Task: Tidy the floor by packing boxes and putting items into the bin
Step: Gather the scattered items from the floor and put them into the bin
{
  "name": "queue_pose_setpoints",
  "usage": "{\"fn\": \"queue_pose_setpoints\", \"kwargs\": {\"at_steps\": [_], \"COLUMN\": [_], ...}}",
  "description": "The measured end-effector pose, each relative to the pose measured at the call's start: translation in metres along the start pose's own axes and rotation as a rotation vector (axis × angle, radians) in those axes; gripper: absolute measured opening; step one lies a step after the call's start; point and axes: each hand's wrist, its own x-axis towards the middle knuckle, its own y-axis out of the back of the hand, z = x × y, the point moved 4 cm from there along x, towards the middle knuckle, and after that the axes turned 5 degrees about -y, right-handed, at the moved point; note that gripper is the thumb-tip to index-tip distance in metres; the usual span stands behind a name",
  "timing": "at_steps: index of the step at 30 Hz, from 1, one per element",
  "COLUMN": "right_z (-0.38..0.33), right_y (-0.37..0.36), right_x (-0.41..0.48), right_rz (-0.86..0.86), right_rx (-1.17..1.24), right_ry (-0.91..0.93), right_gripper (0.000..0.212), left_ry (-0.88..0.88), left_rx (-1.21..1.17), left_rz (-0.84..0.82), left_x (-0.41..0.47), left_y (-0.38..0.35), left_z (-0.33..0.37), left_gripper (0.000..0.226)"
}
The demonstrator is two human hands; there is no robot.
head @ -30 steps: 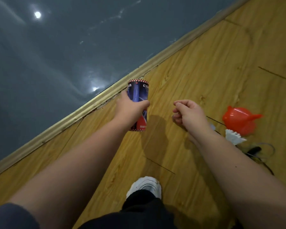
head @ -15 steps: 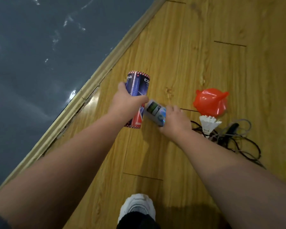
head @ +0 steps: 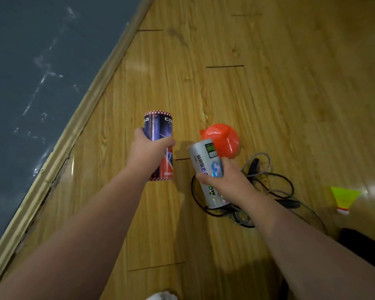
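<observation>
Being gripped round its middle by the left hand (head: 148, 151), a blue-and-red tube (head: 158, 128) is being held over the wooden floor (head: 290, 94). Its long axis is running almost straight away from the person, with the patterned far rim pointing toward the top of the view. The fingers (head: 168, 142) are being clenched round it.

A silver tube (head: 205, 161) is being grasped by the right hand (head: 223, 184), whose fingers are likewise curled round the barrel. Its long axis is lying at a slant, the far end leaning up and left toward the other tube, though the two are being held apart.

Just beyond it an orange plastic piece (head: 227, 137) is lying on the floor. Tangled cables (head: 275, 187) are lying beneath the right hand, and a yellow shuttlecock (head: 343, 197) is lying well to the right.
</observation>
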Motion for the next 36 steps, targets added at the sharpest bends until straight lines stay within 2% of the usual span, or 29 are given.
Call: {"fn": "queue_pose_setpoints", "kwargs": {"at_steps": [3, 6, 8, 11, 15, 19, 24, 29, 36], "right_z": [0.0, 0.004, 0.009, 0.022, 0.041, 0.052, 0.048, 0.039, 0.011], "right_y": [0.01, 0.046, 0.07, 0.098, 0.112, 0.11, 0.11, 0.117, 0.148], "right_x": [-0.003, -0.017, -0.024, -0.029, -0.036, -0.037, -0.035, -0.035, -0.119], "right_rz": [0.144, 0.339, 0.42, 0.381, 0.368, 0.364, 0.356, 0.429, 0.434], "right_rx": [0.011, 0.289, 0.462, 0.675, 0.732, 0.744, 0.746, 0.816, 0.883], "right_ry": [0.039, 0.036, 0.031, 0.024, -0.015, -0.051, -0.002, 0.037, -0.045], "right_gripper": [0.071, 0.064, 0.06, 0.057, 0.057, 0.052, 0.054, 0.032, 0.032], "left_ry": [-0.003, -0.064, -0.087, -0.075, -0.099, -0.172, -0.252, -0.264, -0.264], "left_rx": [-0.073, -0.195, -0.192, -0.136, 0.009, 0.12, 0.047, -0.08, 0.038], "left_rz": [-0.046, -0.185, -0.314, -0.53, -0.685, -0.61, -0.433, -0.392, -0.326], "left_x": [0.008, 0.012, 0.013, 0.012, 0.01, 0.01, 0.0, -0.018, -0.115], "left_y": [-0.017, -0.054, -0.082, -0.126, -0.162, -0.173, -0.167, -0.146, -0.138], "left_z": [0.012, 0.036, 0.047, 0.05, 0.044, 0.038, 0.051, 0.073, 0.125], "left_gripper": [0.057, 0.05, 0.055, 0.068, 0.087, 0.06, 0.054, 0.054, 0.04]}}
